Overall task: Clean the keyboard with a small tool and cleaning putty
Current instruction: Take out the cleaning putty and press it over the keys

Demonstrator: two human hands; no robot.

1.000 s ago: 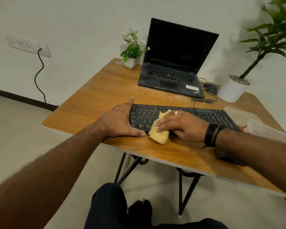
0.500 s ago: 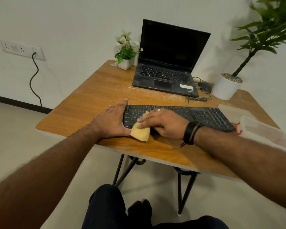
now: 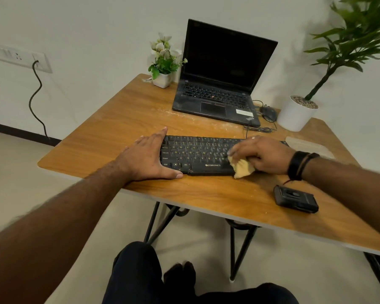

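A black keyboard (image 3: 198, 154) lies across the middle of the wooden table (image 3: 123, 119). My left hand (image 3: 147, 159) rests flat against the keyboard's left end, fingers spread, holding nothing. My right hand (image 3: 261, 154) presses a yellow lump of cleaning putty (image 3: 242, 167) onto the keyboard's right half, near its front edge. The putty sticks out below my fingers. The right end of the keyboard is hidden under my right hand and wrist.
A dusty open laptop (image 3: 217, 99) stands behind the keyboard, with a mouse (image 3: 268, 113) and cable beside it. A small flower pot (image 3: 162, 80) sits at the back left, a white plant pot (image 3: 296, 116) at the back right. A small black device (image 3: 296, 199) lies near the front edge. A clear lid (image 3: 307, 144) lies at right.
My right hand has slid the putty from the keyboard's left part to its right half. My left hand has stayed at the left end. The view has shifted.
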